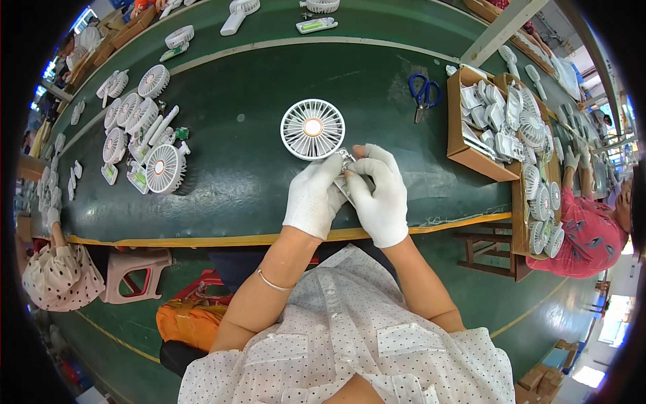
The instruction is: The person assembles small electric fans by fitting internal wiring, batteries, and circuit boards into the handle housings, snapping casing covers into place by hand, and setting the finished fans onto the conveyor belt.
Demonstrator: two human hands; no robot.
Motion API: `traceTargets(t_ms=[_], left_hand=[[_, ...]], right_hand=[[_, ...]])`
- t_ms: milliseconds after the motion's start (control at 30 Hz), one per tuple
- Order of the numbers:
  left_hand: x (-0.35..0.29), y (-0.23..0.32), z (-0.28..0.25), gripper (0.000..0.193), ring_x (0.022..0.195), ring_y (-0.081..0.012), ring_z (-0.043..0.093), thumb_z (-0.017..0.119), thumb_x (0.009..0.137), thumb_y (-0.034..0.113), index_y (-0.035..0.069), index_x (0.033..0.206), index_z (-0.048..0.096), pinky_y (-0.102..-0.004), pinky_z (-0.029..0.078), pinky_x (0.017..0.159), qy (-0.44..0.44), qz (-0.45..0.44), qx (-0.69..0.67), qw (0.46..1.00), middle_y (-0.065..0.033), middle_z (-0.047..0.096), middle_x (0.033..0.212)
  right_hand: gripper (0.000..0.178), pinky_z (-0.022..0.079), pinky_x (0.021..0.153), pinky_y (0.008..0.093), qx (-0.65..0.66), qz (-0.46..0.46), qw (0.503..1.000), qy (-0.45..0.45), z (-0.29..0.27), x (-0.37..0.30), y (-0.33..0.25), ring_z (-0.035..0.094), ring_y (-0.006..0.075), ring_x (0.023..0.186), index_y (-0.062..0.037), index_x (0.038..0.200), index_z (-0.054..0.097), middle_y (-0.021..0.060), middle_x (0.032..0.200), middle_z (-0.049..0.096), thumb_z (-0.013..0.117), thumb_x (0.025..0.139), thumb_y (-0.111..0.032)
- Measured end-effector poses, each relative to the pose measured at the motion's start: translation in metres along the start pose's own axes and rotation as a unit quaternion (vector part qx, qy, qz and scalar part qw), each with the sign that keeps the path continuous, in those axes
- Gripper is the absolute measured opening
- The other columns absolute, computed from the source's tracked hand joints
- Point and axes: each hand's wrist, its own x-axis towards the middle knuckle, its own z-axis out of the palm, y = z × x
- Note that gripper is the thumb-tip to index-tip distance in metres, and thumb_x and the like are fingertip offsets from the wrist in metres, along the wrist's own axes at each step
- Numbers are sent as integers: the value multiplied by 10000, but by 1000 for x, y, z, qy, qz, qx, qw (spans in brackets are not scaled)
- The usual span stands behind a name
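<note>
A white handheld fan (312, 128) lies in front of me, its round slatted head facing up with an orange ring at the hub. My left hand (315, 194), in a white glove, is closed on the fan's handle (346, 190) just below the head. My right hand (378, 195), gloved too but with bare thumb and forefinger tips, pinches at the same handle from the right. Small parts show between the fingertips, too tiny to make out. Most of the handle is hidden behind the gloves.
Several white fans and handle parts (142, 128) lie in a cluster at the left. Blue-handled scissors or nippers (424, 94) rest at the right, beside a cardboard box (479, 159) of white fan parts. Another box of fans (519, 222) stands nearer. Co-workers sit on both sides.
</note>
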Motion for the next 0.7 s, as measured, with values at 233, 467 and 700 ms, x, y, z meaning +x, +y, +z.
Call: traceTargets(t_ms=[233,467,700], left_hand=[[-6,3,-4,317,962,-159,629,574,1002,158,-61,1231,574,-332,537,846,-40,-10,63,997,-82,626,1092],[-8,-2,-11,318,764,-61,552,536,950,52,-36,1252,585,-214,442,617,-43,16,204,978,-73,653,1061],[-12,3,-4,249,998,-174,674,514,942,-16,-97,1171,568,-294,569,875,-54,27,120,991,-159,636,1193]], right_hand=[[181,513,887,276,210,224,951,-43,-11,8,-2,620,145,1016,19,1039,604,132,1228,630,636,862,45],[260,534,878,291,213,238,944,-82,-15,8,-2,636,151,1000,19,1131,588,107,1170,650,648,877,19],[392,504,948,361,-240,-97,964,64,-123,43,22,651,297,1078,-12,1209,635,154,1191,651,586,834,89]])
